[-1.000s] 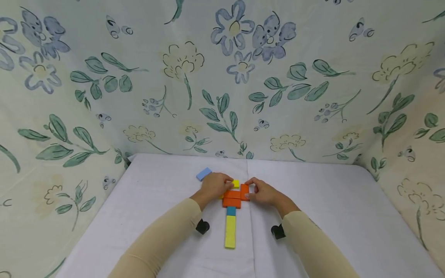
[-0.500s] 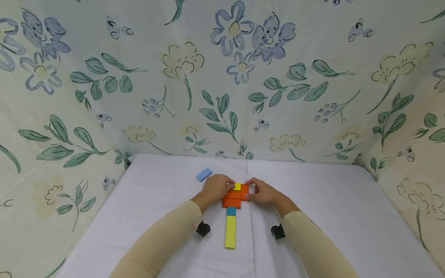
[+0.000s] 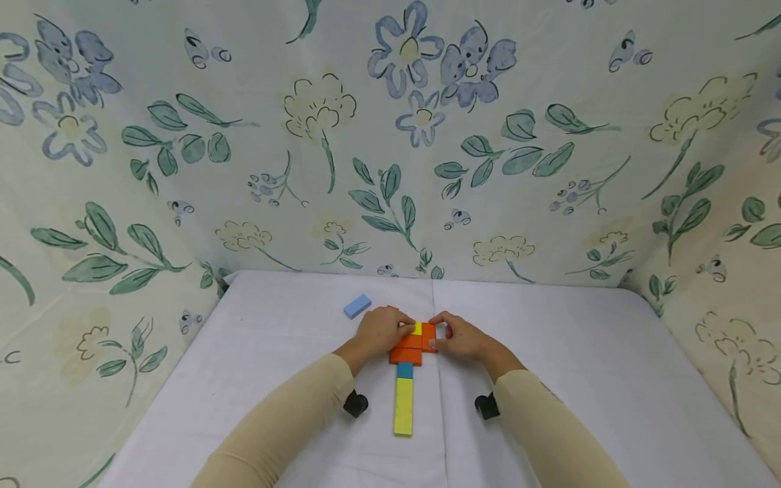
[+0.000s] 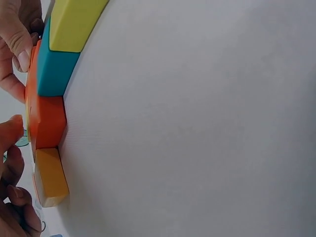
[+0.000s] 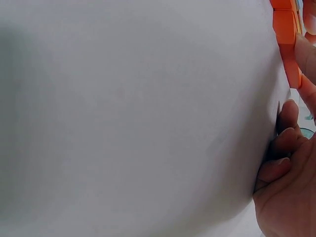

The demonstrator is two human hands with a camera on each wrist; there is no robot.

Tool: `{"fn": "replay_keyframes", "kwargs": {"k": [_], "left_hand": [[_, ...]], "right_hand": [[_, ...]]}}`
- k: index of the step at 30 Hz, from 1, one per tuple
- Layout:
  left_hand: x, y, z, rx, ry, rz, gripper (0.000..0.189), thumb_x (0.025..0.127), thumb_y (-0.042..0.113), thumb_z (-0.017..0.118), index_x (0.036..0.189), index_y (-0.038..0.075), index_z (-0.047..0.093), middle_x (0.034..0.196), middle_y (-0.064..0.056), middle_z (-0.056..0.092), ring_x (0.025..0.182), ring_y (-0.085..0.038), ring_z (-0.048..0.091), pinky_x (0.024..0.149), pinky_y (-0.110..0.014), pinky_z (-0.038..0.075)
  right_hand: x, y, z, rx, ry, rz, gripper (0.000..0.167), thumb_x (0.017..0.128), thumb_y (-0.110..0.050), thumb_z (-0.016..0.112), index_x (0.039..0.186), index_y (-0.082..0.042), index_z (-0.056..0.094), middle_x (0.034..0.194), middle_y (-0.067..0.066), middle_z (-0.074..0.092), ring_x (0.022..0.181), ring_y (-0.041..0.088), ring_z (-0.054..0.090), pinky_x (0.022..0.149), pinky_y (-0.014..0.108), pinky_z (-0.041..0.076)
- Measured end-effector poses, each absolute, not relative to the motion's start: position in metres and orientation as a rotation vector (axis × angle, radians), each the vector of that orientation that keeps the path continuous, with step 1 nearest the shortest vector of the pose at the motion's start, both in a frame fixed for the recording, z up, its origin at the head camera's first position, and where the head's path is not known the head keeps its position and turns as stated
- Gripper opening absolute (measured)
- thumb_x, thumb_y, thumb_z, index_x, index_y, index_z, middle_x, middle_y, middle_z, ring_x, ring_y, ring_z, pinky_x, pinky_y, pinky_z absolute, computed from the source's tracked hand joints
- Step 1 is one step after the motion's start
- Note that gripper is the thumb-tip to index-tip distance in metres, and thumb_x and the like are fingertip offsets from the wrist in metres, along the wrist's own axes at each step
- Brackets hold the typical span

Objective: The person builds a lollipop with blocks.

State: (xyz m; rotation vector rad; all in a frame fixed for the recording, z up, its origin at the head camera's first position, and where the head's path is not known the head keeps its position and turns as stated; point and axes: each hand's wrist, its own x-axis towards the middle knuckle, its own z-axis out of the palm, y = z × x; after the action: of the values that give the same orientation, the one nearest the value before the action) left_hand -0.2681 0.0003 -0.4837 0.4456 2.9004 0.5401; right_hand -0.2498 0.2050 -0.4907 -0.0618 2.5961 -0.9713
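In the head view, flat toy blocks lie joined on the table. My left hand (image 3: pixel 383 328) pinches a small yellow block (image 3: pixel 417 329) at its left side; the palm covers part of the layout. My right hand (image 3: pixel 462 337) holds an orange block (image 3: pixel 428 337) by its two ends, thumb near and forefinger far. This block touches the yellow one's right side. Two more orange blocks (image 3: pixel 405 356) lie crosswise just below. A teal block (image 3: pixel 405 370) and a long yellow-green block (image 3: pixel 403 407) continue toward me. The left wrist view shows an amber block (image 4: pixel 52 177) beside the orange.
A loose light-blue block (image 3: pixel 357 306) lies beyond my left hand. A bit of a red piece (image 3: pixel 392 308) shows behind that hand, mostly hidden. White cloth covers the table (image 3: pixel 549 352), and a flower-patterned curtain (image 3: pixel 390 135) hangs around it.
My left hand has shifted slightly right and toward me, bringing the small yellow block against the upright orange block. A red edge now shows behind this hand. The right hand has stayed put.
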Motion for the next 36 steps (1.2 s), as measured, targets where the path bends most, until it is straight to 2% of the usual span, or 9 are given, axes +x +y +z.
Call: {"fn": "replay_keyframes", "kwargs": {"k": [5,8,11,12,16,19,24,32,36], "left_hand": [[-0.27,-0.008,-0.477,0.392,2.91,0.654,0.03,0.102,0.036,0.063,0.128,0.025,0.073,0.13,0.005,0.072,0.104,-0.016,0.065,0.094,-0.032,0.056],[-0.275,-0.015,-0.475,0.353,2.95,0.677,0.03,0.104,0.034,0.061,0.128,0.022,0.072,0.125,0.004,0.074,0.09,-0.014,0.064,0.081,-0.027,0.056],[-0.28,-0.022,-0.476,0.283,2.981,0.643,0.029,0.104,0.034,0.06,0.128,0.022,0.073,0.122,0.003,0.075,0.084,-0.015,0.061,0.077,-0.029,0.053],[-0.281,-0.023,-0.476,0.256,2.987,0.627,0.03,0.103,0.034,0.06,0.128,0.022,0.073,0.121,0.003,0.075,0.085,-0.016,0.062,0.077,-0.03,0.052],[-0.283,-0.028,-0.48,0.17,2.962,0.628,0.032,0.103,0.036,0.061,0.13,0.023,0.071,0.129,0.002,0.072,0.11,-0.021,0.066,0.1,-0.041,0.053],[-0.285,-0.031,-0.483,0.16,2.934,0.644,0.033,0.103,0.036,0.06,0.134,0.025,0.069,0.134,0.002,0.07,0.118,-0.022,0.065,0.103,-0.043,0.052],[-0.287,-0.032,-0.484,0.203,2.935,0.563,0.033,0.103,0.034,0.061,0.135,0.029,0.068,0.136,0.002,0.068,0.117,-0.023,0.064,0.103,-0.045,0.05],[-0.288,-0.035,-0.482,0.188,2.995,0.538,0.034,0.098,0.039,0.068,0.128,0.023,0.072,0.125,-0.001,0.073,0.108,-0.025,0.064,0.098,-0.045,0.048],[-0.292,-0.038,-0.482,0.182,2.987,0.537,0.036,0.097,0.04,0.07,0.129,0.023,0.072,0.127,0.0,0.072,0.108,-0.024,0.064,0.099,-0.045,0.048]], "right_hand": [[-0.249,0.204,-0.489,-0.053,2.604,-0.958,0.045,0.093,-0.024,0.073,0.134,-0.022,0.056,0.094,0.009,0.05,0.088,0.022,0.051,0.074,0.034,0.041],[-0.249,0.204,-0.488,-0.018,2.607,-0.937,0.045,0.093,-0.025,0.073,0.135,-0.024,0.055,0.097,0.009,0.051,0.092,0.023,0.051,0.076,0.035,0.043],[-0.249,0.204,-0.488,0.009,2.605,-0.93,0.045,0.093,-0.025,0.072,0.135,-0.024,0.055,0.099,0.01,0.051,0.094,0.024,0.051,0.077,0.036,0.043],[-0.249,0.204,-0.488,0.008,2.606,-0.931,0.045,0.093,-0.025,0.072,0.135,-0.024,0.055,0.099,0.01,0.05,0.094,0.024,0.051,0.077,0.036,0.043],[-0.25,0.204,-0.489,0.009,2.6,-0.939,0.046,0.093,-0.025,0.072,0.135,-0.023,0.055,0.098,0.009,0.05,0.094,0.024,0.051,0.076,0.036,0.043],[-0.251,0.204,-0.491,0.002,2.598,-0.939,0.046,0.093,-0.026,0.073,0.135,-0.023,0.055,0.098,0.01,0.05,0.093,0.024,0.051,0.076,0.036,0.043],[-0.252,0.203,-0.492,-0.001,2.597,-0.935,0.046,0.093,-0.028,0.073,0.135,-0.025,0.055,0.097,0.009,0.05,0.092,0.023,0.051,0.076,0.035,0.042],[-0.251,0.204,-0.491,0.006,2.595,-0.947,0.045,0.093,-0.028,0.074,0.135,-0.026,0.056,0.096,0.009,0.051,0.092,0.024,0.052,0.077,0.035,0.042],[-0.251,0.204,-0.492,0.003,2.596,-0.947,0.045,0.093,-0.029,0.074,0.134,-0.026,0.056,0.097,0.009,0.051,0.093,0.024,0.052,0.077,0.035,0.043]]}}
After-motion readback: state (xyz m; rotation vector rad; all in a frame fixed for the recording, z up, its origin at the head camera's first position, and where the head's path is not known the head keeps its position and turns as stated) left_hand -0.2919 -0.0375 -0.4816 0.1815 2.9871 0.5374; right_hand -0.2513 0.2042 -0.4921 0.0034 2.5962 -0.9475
